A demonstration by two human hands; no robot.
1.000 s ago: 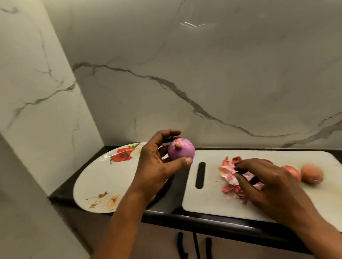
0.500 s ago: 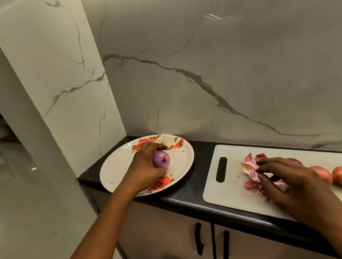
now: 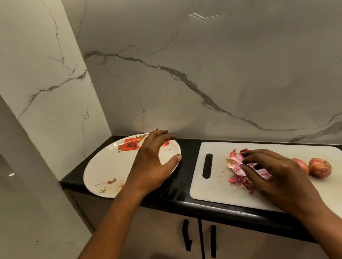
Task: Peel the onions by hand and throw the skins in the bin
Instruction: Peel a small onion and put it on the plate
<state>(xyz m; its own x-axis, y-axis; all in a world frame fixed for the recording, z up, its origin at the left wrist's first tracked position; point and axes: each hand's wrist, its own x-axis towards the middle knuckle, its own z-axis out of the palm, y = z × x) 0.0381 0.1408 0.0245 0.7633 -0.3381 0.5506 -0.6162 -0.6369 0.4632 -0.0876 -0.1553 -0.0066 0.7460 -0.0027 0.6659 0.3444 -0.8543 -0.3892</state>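
My left hand (image 3: pixel 150 166) hovers over the white rose-patterned plate (image 3: pixel 107 169), fingers spread and loosely curved, with nothing visible in its grasp. The peeled purple onion is out of sight, perhaps behind this hand. My right hand (image 3: pixel 279 179) lies on the white cutting board (image 3: pixel 219 189) with its fingers curled over a pile of pink onion skins (image 3: pixel 234 160). Two unpeeled onions sit on the board to its right: one (image 3: pixel 320 167) in full view, the other (image 3: pixel 301 163) partly hidden behind my hand.
Plate and board rest on a narrow black counter (image 3: pixel 184 190) against a marble wall. A marble pillar closes off the left end. Below are cabinet doors with black handles (image 3: pixel 186 235). No bin is in view.
My left hand carried the peeled onion left to the plate, set it down and opened. My right hand stayed on the skins.
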